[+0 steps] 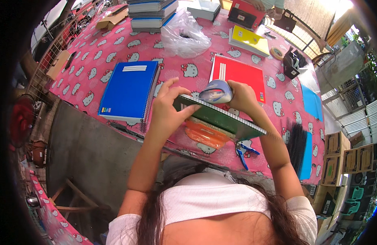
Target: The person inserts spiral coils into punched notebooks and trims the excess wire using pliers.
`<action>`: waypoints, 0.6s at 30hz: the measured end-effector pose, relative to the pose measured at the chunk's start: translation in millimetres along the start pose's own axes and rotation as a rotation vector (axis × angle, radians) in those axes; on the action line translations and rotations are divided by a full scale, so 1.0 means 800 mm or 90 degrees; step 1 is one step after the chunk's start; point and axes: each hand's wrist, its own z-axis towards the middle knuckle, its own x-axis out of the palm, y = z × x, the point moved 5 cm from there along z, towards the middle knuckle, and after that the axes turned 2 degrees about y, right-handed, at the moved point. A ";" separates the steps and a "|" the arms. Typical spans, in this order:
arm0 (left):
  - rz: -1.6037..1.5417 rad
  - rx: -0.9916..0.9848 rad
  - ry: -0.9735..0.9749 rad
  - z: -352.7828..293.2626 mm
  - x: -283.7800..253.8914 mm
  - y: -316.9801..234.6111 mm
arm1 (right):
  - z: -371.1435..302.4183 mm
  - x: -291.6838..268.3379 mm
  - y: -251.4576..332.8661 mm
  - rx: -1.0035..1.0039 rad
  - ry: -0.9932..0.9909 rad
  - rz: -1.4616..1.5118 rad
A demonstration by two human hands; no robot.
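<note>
My left hand (166, 108) grips the left end of a green spiral notebook (221, 120), thumb on its cover and other fingers behind it. The notebook is tilted above the table's front edge, its wire binding running along the top. Closed around a rounded blue-grey object with a shiny oval face (216, 92) is my right hand (242, 96); the object's exact kind is unclear. It is at the binding, but contact cannot be made out. An orange plastic-looking item (206, 134) lies below the notebook, partly hidden. Blue-handled pliers (245, 155) rest beside it.
A blue notebook (129, 90) lies left, a red one (241, 75) beyond my right hand. Notebook stacks (151, 16), a plastic bag (184, 34) and yellow notebooks (249, 41) stand farther back. Black binding coils (296, 143) lie right. Across the table is another person's hand (258, 5).
</note>
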 end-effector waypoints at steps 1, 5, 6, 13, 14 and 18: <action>-0.006 -0.009 -0.008 -0.001 -0.002 0.007 | 0.002 0.000 0.003 -0.027 0.008 0.174; -0.409 -0.162 -0.022 -0.004 0.010 0.039 | 0.026 0.006 0.016 -0.016 0.009 -0.054; -0.433 -0.185 -0.019 -0.009 0.012 0.047 | 0.032 0.006 0.012 0.053 -0.018 -0.247; -0.494 -0.250 -0.041 -0.009 0.004 0.054 | 0.046 0.021 0.030 -0.074 -0.019 -0.189; -0.483 -0.259 -0.044 -0.009 0.004 0.052 | 0.053 0.011 0.029 -0.023 -0.048 -0.303; -0.507 -0.240 -0.014 -0.004 0.009 0.069 | 0.043 0.019 0.007 -0.073 -0.010 -0.164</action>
